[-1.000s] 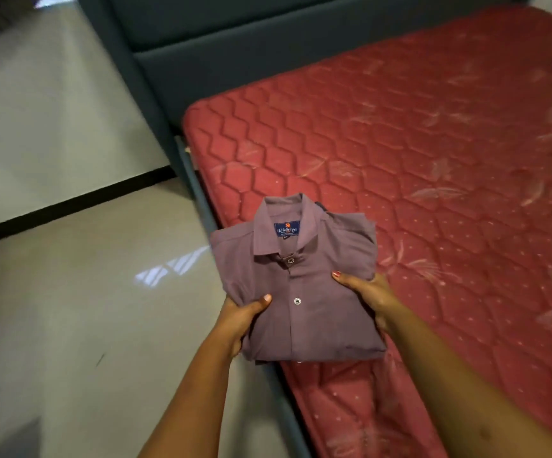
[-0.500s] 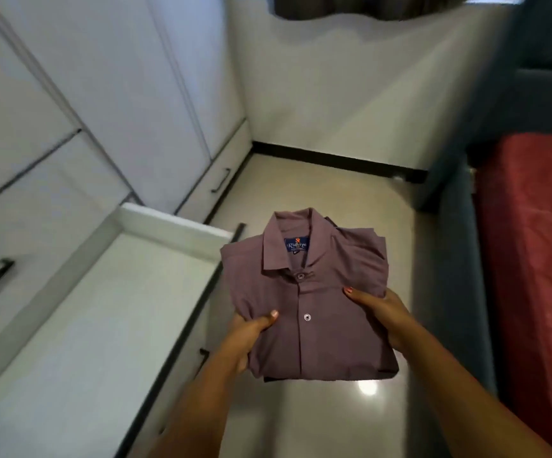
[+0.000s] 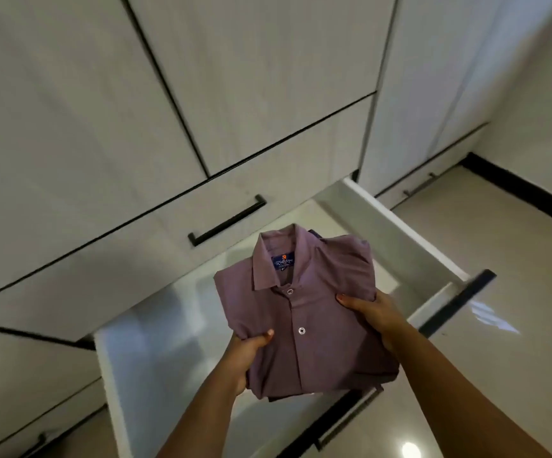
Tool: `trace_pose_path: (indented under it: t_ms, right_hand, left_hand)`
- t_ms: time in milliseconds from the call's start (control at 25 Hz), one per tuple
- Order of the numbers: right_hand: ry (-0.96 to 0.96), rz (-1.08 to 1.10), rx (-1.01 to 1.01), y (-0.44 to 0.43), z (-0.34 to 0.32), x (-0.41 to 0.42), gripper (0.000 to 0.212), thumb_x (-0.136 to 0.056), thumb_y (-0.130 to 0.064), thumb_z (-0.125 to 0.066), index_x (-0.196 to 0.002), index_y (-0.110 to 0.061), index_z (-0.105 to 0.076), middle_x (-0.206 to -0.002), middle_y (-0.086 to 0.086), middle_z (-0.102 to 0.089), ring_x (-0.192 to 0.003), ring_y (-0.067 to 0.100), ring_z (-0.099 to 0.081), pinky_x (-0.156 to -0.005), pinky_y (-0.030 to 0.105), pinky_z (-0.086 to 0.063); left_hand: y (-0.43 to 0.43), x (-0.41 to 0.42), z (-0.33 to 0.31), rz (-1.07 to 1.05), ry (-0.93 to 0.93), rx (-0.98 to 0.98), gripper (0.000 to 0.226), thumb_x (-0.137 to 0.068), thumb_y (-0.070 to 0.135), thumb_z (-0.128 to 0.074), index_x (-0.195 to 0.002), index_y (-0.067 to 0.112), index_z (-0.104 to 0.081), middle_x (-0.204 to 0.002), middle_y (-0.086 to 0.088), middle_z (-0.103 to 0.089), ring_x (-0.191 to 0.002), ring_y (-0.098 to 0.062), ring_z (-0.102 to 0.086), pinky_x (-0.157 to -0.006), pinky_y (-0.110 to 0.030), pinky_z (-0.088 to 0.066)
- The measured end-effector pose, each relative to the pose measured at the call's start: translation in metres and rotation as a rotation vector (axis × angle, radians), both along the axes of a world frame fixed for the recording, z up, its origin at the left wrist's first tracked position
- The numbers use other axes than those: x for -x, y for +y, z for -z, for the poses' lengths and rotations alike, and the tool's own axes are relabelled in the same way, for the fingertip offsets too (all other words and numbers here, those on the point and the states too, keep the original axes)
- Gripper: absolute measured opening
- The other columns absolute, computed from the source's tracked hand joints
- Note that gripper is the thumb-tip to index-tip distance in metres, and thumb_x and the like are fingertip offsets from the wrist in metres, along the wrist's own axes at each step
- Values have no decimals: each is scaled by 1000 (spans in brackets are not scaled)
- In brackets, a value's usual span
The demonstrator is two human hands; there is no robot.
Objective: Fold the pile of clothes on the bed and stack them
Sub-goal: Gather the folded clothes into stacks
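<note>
Mauve and folded into a neat rectangle, a button-front shirt [image 3: 304,312] is carried collar-up between two bare hands. The grip of the left hand [image 3: 244,355] closes on the shirt's lower left edge, with the thumb curled over the top of the cloth and the fingers hidden beneath it. The grip of the right hand [image 3: 373,312] closes on the right edge in the same way, its thumb lying across the front panel just beside the placket and the fingers tucked underneath. A blue label [image 3: 283,262] shows inside the open collar, and two pale buttons [image 3: 302,330] run down the front. A sliver of darker cloth shows under the shirt at the collar and at the bottom right corner, but it cannot be told whether that is a separate garment. The shirt is held in the air over a pulled-out white drawer [image 3: 155,352], whose pale bottom shows on the left and whose side wall runs away to the right. Behind the drawer rises a pale, wood-grained wardrobe [image 3: 235,77] with thin dark gaps between its doors. A closed drawer just above the open one bears a long black handle [image 3: 226,219]. To the right lies a glossy cream floor [image 3: 499,259] edged by a black skirting [image 3: 519,190].
</note>
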State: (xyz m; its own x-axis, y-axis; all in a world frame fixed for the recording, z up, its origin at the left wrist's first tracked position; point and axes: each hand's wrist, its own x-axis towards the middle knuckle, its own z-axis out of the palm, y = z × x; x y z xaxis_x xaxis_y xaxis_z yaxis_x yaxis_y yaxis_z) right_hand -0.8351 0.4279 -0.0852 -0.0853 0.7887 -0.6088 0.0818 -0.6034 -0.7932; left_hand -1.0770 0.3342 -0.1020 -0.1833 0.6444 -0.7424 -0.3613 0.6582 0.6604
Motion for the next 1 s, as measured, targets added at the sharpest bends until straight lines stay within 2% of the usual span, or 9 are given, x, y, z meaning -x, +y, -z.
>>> trace_pose_path:
  t_ms: [160, 320, 400, 480, 560, 600, 760, 920, 1000]
  right_hand:
    - [-27, -204, 70, 30, 51, 60, 65, -69, -28, -85, -125, -9, -59, -115, 9, -67, -99, 28, -65, -93, 43, -52]
    - [-33, -386, 103, 44, 104, 127, 68, -72, -30, -82, -130, -7, -56, -123, 10, -63, -105, 29, -61, -96, 43, -50]
    - [-37, -467, 95, 44, 126, 158, 62, -76, -29, -79, -129, -8, -55, -121, 8, -63, -103, 26, -61, -91, 37, -49]
    - [-40, -560, 89, 41, 142, 186, 59, -80, -30, -76, -131, -10, -54, -121, 7, -62, -102, 25, -60, -88, 35, -49]
    - [-43, -636, 105, 34, 155, 202, 57, -83, -30, -73, -132, -10, -52, -123, 8, -62, -103, 25, -59, -88, 34, -49]
    - [-50, -657, 115, 29, 159, 208, 55, -85, -29, -72, -132, -10, -52, -123, 8, -61, -103, 24, -59, -87, 33, -48]
    - [-92, -662, 173, 11, 180, 212, 53, -87, -27, -69, -133, -9, -51, -125, 11, -61, -108, 29, -58, -93, 38, -48]
    - [-121, -639, 147, 7, 189, 213, 59, -84, -26, -73, -135, -11, -48, -129, 12, -58, -113, 30, -57, -99, 44, -47]
    - [-127, -654, 120, 7, 189, 213, 78, -76, -26, -80, -142, -16, -40, -134, 8, -54, -117, 29, -54, -101, 47, -46]
  left_hand:
    - [-20, 33, 47, -240, -15, 92, 44, -83, 3, -68, -126, 4, -56, -112, -15, -69, -100, -30, -67, -91, -48, -52]
    - [-32, 70, 92, -440, -16, 148, 21, -88, -5, -58, -107, 1, -62, -89, -11, -73, -64, -16, -70, -55, -30, -58]
    - [-40, 92, 111, -542, -25, 197, 11, -90, -3, -58, -97, 3, -64, -79, -5, -73, -57, -14, -69, -50, -28, -57]
    - [-54, 111, 127, -626, 21, 230, 15, -88, 0, -62, -103, 2, -65, -91, -9, -73, -72, -17, -71, -66, -35, -60]
    - [-69, 123, 138, -664, 105, 250, 38, -85, -1, -66, -122, 0, -59, -114, -17, -67, -101, -27, -67, -91, -47, -53]
    - [-75, 127, 143, -674, 137, 260, 44, -84, -2, -66, -126, 1, -56, -119, -16, -65, -106, -29, -64, -96, -50, -49]
    - [-89, 131, 155, -699, 209, 363, 47, -81, 0, -69, -126, 3, -57, -121, -13, -64, -108, -30, -62, -98, -50, -48]
    - [-90, 133, 162, -726, 183, 345, 49, -79, -2, -69, -126, 5, -57, -122, -16, -64, -106, -31, -62, -97, -49, -48]
    - [-91, 130, 154, -626, 437, 382, 57, -79, 2, -69, -133, 6, -50, -128, -17, -59, -110, -30, -59, -95, -40, -47]
